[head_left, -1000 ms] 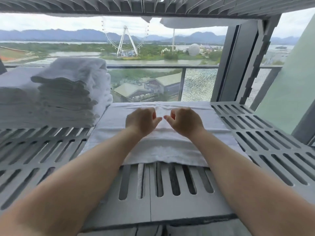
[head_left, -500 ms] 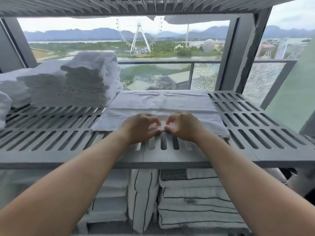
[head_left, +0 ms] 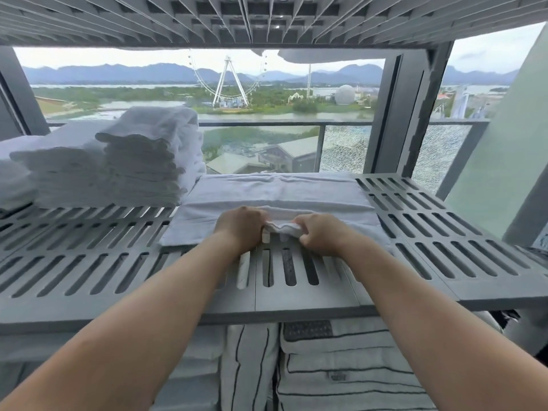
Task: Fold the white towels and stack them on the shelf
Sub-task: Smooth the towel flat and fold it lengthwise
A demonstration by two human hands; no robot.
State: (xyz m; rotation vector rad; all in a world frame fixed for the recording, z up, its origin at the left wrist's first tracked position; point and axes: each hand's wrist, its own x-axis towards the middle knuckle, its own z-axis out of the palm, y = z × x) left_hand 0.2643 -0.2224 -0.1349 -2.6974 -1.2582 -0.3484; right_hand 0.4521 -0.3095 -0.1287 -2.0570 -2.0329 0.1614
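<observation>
A white towel (head_left: 275,194) lies flat in a long fold on the grey slotted shelf (head_left: 89,262). At the middle of its near edge, my left hand (head_left: 238,225) and my right hand (head_left: 318,237) sit side by side. Each grips that edge with curled fingers, and the cloth bunches up between them. Left of the towel stands a stack of folded white towels (head_left: 139,161), with a lower stack (head_left: 56,170) beside it.
Striped white linens (head_left: 341,366) fill the shelf below. Another slotted shelf (head_left: 267,22) hangs close overhead. A dark post (head_left: 391,114) rises at the back right, with a glass railing behind. Bare slotted shelf extends right of the towel.
My hands slid from the middle of the towel back to its near edge and took hold of it, lifting a bunched fold. The view dropped back, showing the lower shelf.
</observation>
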